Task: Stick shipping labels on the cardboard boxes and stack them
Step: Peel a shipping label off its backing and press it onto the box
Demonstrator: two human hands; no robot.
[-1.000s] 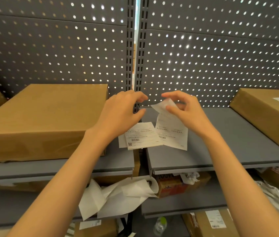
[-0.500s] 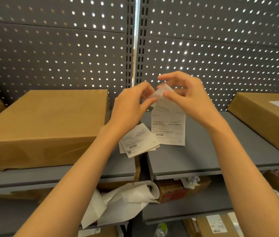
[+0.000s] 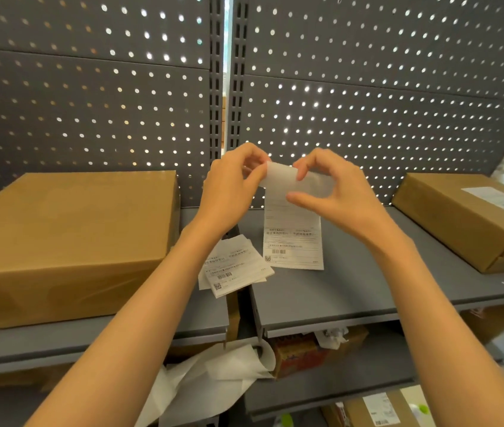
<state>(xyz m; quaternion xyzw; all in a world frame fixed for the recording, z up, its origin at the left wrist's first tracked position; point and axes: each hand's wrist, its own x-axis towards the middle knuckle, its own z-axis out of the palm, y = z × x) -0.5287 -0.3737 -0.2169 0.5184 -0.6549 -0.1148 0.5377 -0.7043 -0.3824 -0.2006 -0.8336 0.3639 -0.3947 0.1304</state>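
Both hands have risen since a second ago, lifting the label [image 3: 293,238] off the shelf [image 3: 352,291] so it hangs free at 12 o'clock. Left hand [image 3: 232,189] and right hand [image 3: 334,192] each pinch its curled top edge. Spare labels [image 3: 233,268] lie just below. One plain box [image 3: 68,238] sits at 9 o'clock, a labelled box [image 3: 472,217] at 3 o'clock.

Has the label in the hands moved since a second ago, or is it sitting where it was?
Yes. The label, pinched at its top by both hands, has lifted off the shelf; it hangs upright, its top edge now against the pegboard.
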